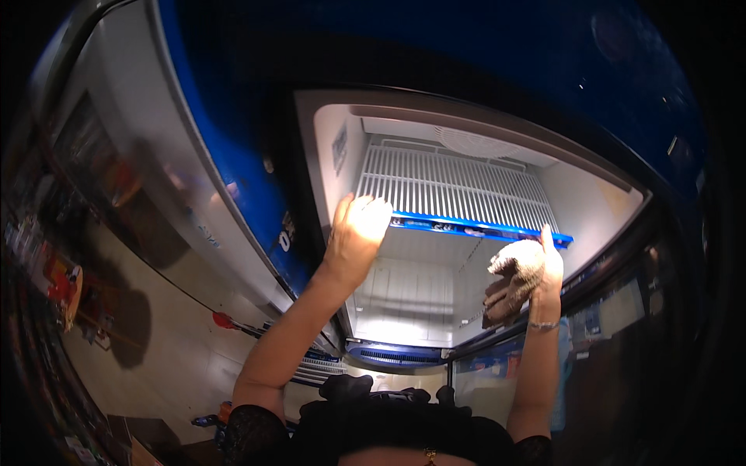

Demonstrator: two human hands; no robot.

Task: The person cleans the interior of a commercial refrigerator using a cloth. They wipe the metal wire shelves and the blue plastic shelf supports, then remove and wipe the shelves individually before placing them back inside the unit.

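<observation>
A white wire shelf [454, 180] with a blue front strip [434, 225] spans the upper part of an upright display refrigerator [419, 291]. My left hand [362, 227] is closed over the shelf's front left corner. At the other end, my right hand [548, 265] holds a crumpled beige cloth [516, 279], which hangs below the strip. The right thumb points up against the strip's right end. What the right fingers do behind the cloth is hidden. Under the shelf, the white inner walls and floor of the cabinet show.
The refrigerator's glass door [489, 373] stands swung out at the right. Several white wire racks [317, 368] lean low at the left, near a red-tipped stick [222, 320]. A round fan grille [475, 141] sits above the shelf. Stocked shelving [35, 373] lines the far left.
</observation>
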